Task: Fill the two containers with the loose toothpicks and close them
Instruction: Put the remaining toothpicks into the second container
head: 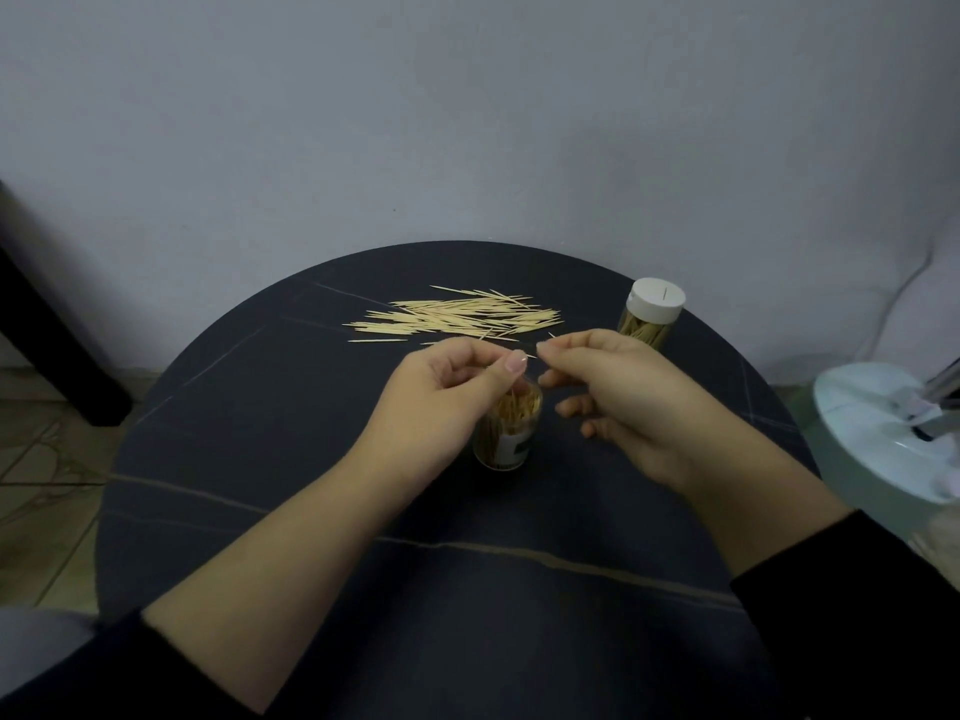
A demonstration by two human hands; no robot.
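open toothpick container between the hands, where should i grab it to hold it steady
Probably by its clear round wall, about mid-height, wrapped from the left by the left hand. The open toothpick container stands upright and lidless, its toothpicks reaching the mouth, so a grip from above would hit them.

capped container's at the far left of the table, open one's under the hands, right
No: the head view shows the capped container at the far right of the table. The open container is under the left hand and right hand.
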